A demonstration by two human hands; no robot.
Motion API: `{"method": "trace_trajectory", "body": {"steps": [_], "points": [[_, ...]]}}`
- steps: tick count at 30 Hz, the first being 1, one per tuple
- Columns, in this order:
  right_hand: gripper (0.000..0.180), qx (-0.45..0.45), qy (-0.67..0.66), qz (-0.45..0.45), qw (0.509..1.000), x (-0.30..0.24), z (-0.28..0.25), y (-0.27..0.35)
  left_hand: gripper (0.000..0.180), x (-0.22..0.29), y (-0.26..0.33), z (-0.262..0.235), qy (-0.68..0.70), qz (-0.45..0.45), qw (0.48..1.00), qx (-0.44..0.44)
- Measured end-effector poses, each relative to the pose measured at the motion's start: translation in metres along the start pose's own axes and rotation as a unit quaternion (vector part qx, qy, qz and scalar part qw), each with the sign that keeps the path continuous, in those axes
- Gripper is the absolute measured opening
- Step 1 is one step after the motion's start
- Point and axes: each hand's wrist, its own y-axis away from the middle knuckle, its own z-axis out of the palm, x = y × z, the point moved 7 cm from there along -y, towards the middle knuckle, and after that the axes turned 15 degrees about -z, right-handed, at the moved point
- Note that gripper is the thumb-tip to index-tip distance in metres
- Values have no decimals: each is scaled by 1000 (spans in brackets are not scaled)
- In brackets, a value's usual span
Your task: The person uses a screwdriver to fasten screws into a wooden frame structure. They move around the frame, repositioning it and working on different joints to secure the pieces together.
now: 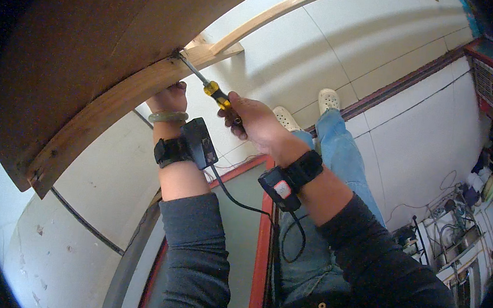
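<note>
A screwdriver point(217, 94) with a yellow and black handle is wrapped in the fingers of my right hand point(255, 120). Its metal shaft slants up to the left, and the tip meets a dark spot on a curved wooden rail point(121, 95). The rail runs along the edge of a large brown wooden panel point(106, 21). Just below the rail, my left hand point(168, 98) is closed, its fingers curled and partly hidden behind the wood. What it holds, if anything, does not show.
A thin curved wooden strip point(281, 11) joins the rail's far end. A red-framed panel point(266, 225) stands beside my legs. Metal racks and loose wires point(454, 240) crowd the right side. Pale floor tiles point(420, 150) are crossed by a dark red strip point(402, 82).
</note>
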Motion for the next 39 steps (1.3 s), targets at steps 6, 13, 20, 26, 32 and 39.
{"method": "trace_trajectory", "body": {"steps": [6, 13, 20, 26, 32, 39], "points": [[41, 132, 146, -160, 967, -20, -30, -7, 30, 4, 3, 1, -13, 33, 999, 18], [40, -23, 93, -81, 992, -23, -10, -24, 33, 2, 4, 12, 26, -15, 1000, -10], [38, 38, 341, -245, 907, -51, -13, -34, 36, -1, 3, 7, 19, 16, 1000, 6], [36, -41, 276, -182, 943, -53, -2, -41, 34, 1, -3, 7, -28, 16, 999, -10], [38, 50, 385, -303, 870, -78, 1, -34, 36, -2, 3, 11, 36, 9, 999, -13], [21, 16, 370, -291, 882, -76, 7, -43, 38, 12, 3, 9, -192, 127, 973, 9]]}}
